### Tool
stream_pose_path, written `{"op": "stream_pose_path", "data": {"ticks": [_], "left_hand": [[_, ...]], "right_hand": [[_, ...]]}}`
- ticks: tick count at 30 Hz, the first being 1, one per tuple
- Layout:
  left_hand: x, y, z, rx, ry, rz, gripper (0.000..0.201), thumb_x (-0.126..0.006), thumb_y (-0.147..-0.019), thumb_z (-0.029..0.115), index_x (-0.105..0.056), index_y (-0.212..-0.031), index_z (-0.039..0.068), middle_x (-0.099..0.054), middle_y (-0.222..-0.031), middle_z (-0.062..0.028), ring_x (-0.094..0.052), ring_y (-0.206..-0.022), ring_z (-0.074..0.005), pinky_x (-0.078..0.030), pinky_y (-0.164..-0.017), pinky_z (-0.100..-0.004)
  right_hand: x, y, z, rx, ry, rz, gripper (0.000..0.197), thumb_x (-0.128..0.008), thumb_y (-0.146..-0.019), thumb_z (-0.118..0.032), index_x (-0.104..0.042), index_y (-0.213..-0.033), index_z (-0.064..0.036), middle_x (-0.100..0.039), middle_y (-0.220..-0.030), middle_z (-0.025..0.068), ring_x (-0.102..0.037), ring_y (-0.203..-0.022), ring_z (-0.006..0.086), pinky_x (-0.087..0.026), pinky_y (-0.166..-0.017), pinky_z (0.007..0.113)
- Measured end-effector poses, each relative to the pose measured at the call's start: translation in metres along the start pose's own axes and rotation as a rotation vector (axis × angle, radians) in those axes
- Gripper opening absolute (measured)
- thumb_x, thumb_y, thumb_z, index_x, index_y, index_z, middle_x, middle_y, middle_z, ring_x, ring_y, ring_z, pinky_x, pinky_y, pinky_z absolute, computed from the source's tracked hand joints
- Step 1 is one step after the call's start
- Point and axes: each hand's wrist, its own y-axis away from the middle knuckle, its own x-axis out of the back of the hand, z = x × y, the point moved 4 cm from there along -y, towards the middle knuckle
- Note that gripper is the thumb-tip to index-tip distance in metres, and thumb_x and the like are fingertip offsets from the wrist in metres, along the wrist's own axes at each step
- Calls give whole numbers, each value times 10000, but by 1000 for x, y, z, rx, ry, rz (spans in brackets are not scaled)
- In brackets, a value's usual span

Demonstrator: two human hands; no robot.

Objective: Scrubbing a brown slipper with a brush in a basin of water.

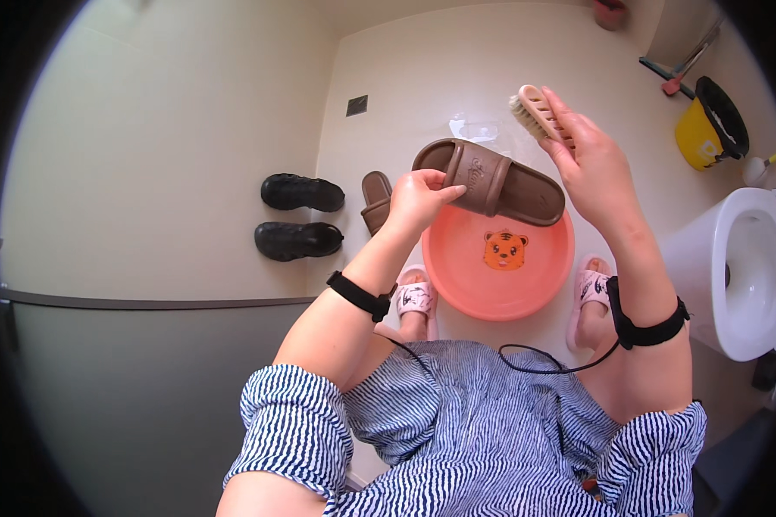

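Note:
A brown slide slipper (526,191) is held by my left hand (421,200), its fingers pinching the edge of the strap. The slipper hangs over the far rim of a pink-orange basin (457,280) with a tiger face on its bottom. My right hand (588,159) grips a pale pink scrub brush (539,110) by its back, bristles facing left. The brush is apart from the slipper, above and to its right. Behind my left wrist, a second brown slipper (376,194) rests on the floor, partly hidden.
Two black shoes (300,241) stand at the left wall. A white toilet (733,267) is on the right, with a yellow bucket (700,138) lined with a black bag beyond it. A floor drain (357,105) and a wet patch (474,131) lie ahead. My pink-slippered feet flank the basin.

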Motion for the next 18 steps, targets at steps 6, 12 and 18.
{"op": "stream_pose_path", "data": {"ticks": [6, 12, 18], "left_hand": [[14, -7, 3, -85, -236, 28, 272, -830, -762, 216, -773, -981, 64, -763, -859, -72, -719, -803, -183, -536, -812, -313], [21, -11, 0, -113, -298, 73, 257, -829, -774, 190, -767, -968, 32, -762, -851, -72, -707, -762, -183, -527, -802, -315], [38, -36, -41, 325, 308, -16, 314, -801, -867, 200, -685, -1107, 33, -697, -1002, -23, -595, -978, -138, -445, -890, -339]], "right_hand": [[1, 5, -1, -19, -10, -15, 521, -607, -951, -140, -503, -1462, -142, -666, -1078, 108, -643, -977, 292, -518, -838, 396], [4, 15, 1, 32, 26, -11, 572, -625, -920, -56, -505, -1468, -167, -663, -1079, 137, -657, -922, 267, -524, -846, 350], [16, 33, -5, 89, -4, 32, 581, -624, -880, -47, -520, -1446, -127, -630, -978, 128, -619, -908, 310, -505, -811, 417]]}}
